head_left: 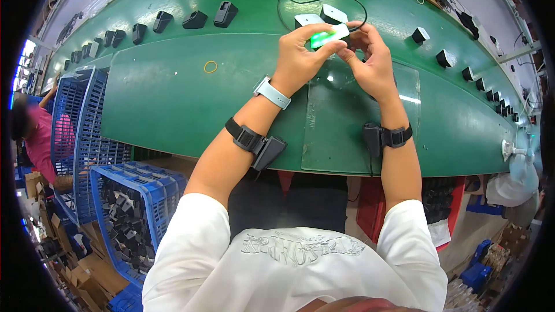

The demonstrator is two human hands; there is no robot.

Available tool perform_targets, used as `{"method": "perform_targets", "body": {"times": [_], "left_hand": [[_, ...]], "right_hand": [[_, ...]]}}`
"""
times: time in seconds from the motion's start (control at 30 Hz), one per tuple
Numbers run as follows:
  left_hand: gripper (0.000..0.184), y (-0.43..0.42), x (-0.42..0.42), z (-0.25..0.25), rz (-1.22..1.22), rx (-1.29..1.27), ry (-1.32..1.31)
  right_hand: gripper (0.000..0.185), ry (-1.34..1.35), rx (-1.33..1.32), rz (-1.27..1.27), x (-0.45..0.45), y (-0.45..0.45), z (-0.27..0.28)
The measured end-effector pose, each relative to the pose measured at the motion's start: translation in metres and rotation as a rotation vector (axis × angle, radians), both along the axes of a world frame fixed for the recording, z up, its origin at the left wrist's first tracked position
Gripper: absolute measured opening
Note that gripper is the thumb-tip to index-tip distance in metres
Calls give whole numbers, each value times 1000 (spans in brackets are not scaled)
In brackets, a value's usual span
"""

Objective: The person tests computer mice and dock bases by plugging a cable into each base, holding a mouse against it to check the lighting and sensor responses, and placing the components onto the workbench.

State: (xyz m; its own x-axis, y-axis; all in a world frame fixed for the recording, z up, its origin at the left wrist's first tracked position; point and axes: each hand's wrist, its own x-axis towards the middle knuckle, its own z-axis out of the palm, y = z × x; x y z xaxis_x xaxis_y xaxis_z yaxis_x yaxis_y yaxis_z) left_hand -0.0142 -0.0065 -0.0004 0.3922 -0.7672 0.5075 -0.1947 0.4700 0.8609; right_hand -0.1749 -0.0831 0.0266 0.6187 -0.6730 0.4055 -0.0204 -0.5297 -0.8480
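One small box (328,37), lit green, is held over the table (173,104), left hand (300,53) and right hand (373,62) both clamped on it, and is judged lightweight, stiff, slightly slippery and breakable, best gripped by its sides.

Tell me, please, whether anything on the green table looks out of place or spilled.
One small oddity: a thin orange loop lies on the green table, left of the left hand and apart from the black devices, so it looks stray. Nothing looks spilled.
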Motion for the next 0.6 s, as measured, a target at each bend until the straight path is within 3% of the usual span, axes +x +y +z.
{"method": "perform_targets", "body": {"times": [0.13,0.33,0.4,0.6], "left_hand": [[31,-4,2,-4,55,-107,-86],[33,-5,4,-2,183,-289,-358],[37,-4,5,-2,195,-344,-493],[45,-1,1,4,209,-369,-529]], "right_hand": [[49,-5,64,37,1,-1,-1],[39,-282,506,280,-6,-10,4],[39,-235,541,207,-3,-8,0],[35,-176,520,99,1,-6,-9]]}}
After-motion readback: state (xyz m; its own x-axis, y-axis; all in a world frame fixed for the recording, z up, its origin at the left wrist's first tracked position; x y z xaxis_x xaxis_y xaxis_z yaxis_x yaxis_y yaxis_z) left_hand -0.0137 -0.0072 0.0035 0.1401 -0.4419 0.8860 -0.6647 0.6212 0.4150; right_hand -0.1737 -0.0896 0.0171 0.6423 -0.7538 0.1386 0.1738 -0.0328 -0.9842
